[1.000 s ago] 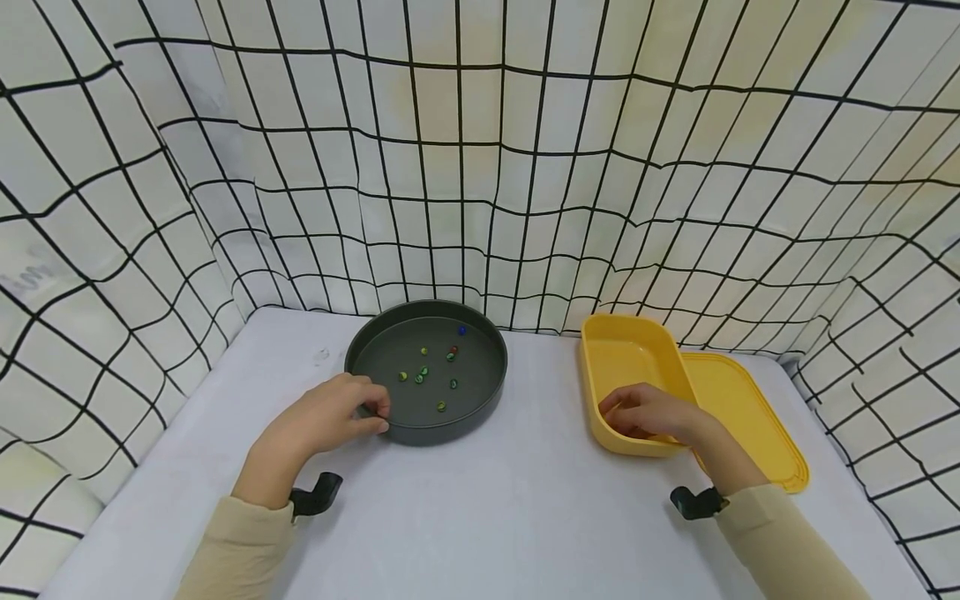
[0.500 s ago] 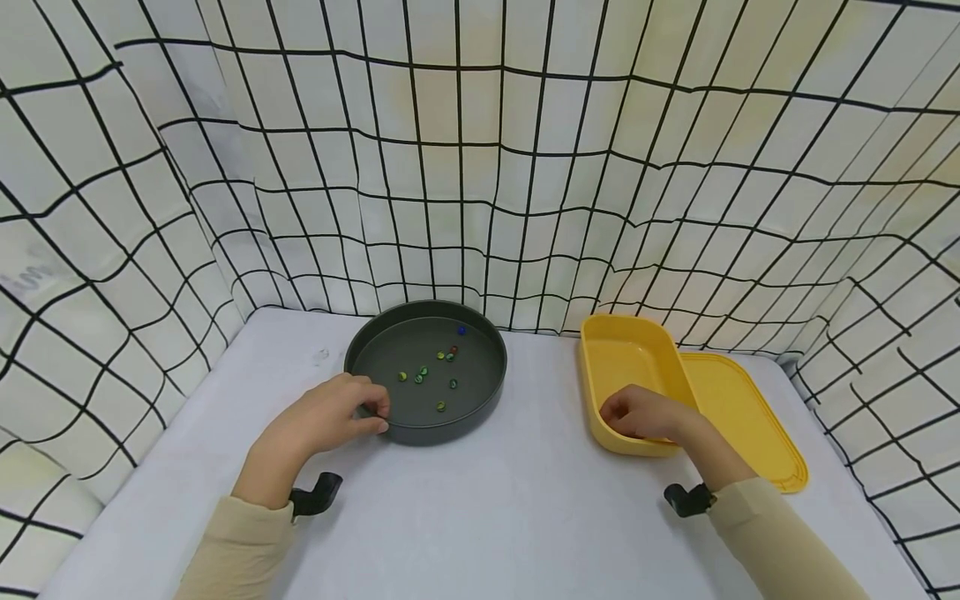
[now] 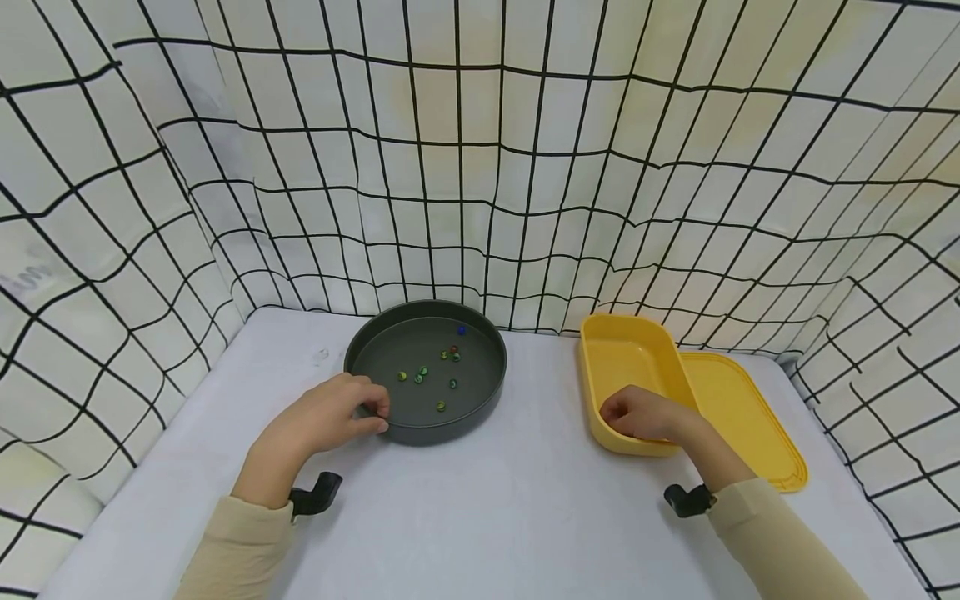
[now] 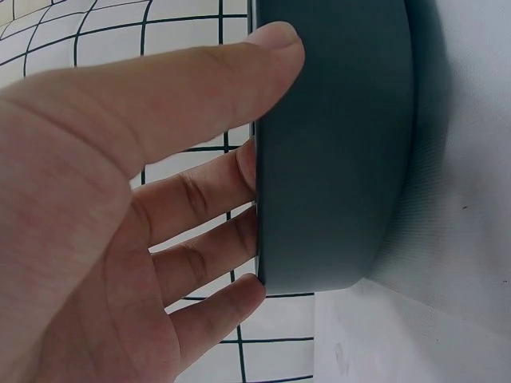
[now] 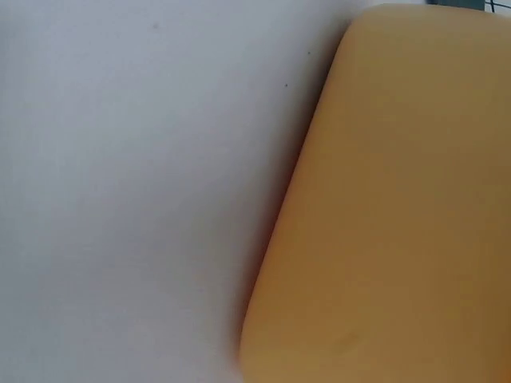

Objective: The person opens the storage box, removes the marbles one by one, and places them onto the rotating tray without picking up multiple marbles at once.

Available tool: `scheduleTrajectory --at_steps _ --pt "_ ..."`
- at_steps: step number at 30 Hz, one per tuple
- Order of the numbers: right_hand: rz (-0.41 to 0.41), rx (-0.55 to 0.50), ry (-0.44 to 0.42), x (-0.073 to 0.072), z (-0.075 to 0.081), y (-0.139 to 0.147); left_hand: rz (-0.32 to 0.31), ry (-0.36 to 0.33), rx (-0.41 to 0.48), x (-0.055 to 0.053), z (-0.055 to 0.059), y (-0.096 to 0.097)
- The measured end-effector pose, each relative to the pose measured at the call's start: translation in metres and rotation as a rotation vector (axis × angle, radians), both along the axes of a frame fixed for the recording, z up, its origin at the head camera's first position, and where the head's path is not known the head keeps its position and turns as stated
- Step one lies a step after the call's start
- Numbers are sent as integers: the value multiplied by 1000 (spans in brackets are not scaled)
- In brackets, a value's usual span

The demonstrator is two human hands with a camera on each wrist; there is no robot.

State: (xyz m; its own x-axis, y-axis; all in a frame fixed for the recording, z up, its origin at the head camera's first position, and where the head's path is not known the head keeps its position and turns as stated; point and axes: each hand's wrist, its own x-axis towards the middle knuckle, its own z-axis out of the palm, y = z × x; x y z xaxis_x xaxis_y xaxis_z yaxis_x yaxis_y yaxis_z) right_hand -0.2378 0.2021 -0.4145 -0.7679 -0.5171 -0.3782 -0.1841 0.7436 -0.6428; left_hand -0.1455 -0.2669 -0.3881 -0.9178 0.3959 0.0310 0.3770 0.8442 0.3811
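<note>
My left hand [image 3: 330, 417] holds the near-left rim of a round dark grey pan [image 3: 386, 346]. In the left wrist view, the thumb presses the outer wall of the pan [image 4: 335, 175] while the other fingers hook over its rim. Several small glass marbles [image 3: 440, 406] lie scattered on the pan floor, mostly green and yellow, with a blue marble [image 3: 461, 331] near the far side. My right hand [image 3: 645, 414] reaches down into a yellow plastic box [image 3: 630, 333], fingers bent near its front-left corner. Its fingertips are hidden, so I cannot tell what they hold.
A flat yellow lid [image 3: 738, 417] lies right of the box, partly under it. White cloth [image 3: 495, 508] covers the table. Behind and at both sides rises a black net [image 3: 495, 150] in front of white sheeting.
A yellow marble in the pan has rolled right to beside the red one, and a green one there shifted slightly. My right fingers have drawn in inside the box. The left hand stays put.
</note>
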Motion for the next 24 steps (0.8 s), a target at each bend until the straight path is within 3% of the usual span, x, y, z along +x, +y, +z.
scheduleTrajectory --at_steps 12,19,24 --pt "-49 -175 -113 0 7 13 -13 -4 5 -1 -1 0" --pt "-166 -397 -246 -5 9 14 -15 3 2 -1 -1 -1" --pt "-213 -543 -261 -11 15 7 -14 1 6 -1 0 -1"
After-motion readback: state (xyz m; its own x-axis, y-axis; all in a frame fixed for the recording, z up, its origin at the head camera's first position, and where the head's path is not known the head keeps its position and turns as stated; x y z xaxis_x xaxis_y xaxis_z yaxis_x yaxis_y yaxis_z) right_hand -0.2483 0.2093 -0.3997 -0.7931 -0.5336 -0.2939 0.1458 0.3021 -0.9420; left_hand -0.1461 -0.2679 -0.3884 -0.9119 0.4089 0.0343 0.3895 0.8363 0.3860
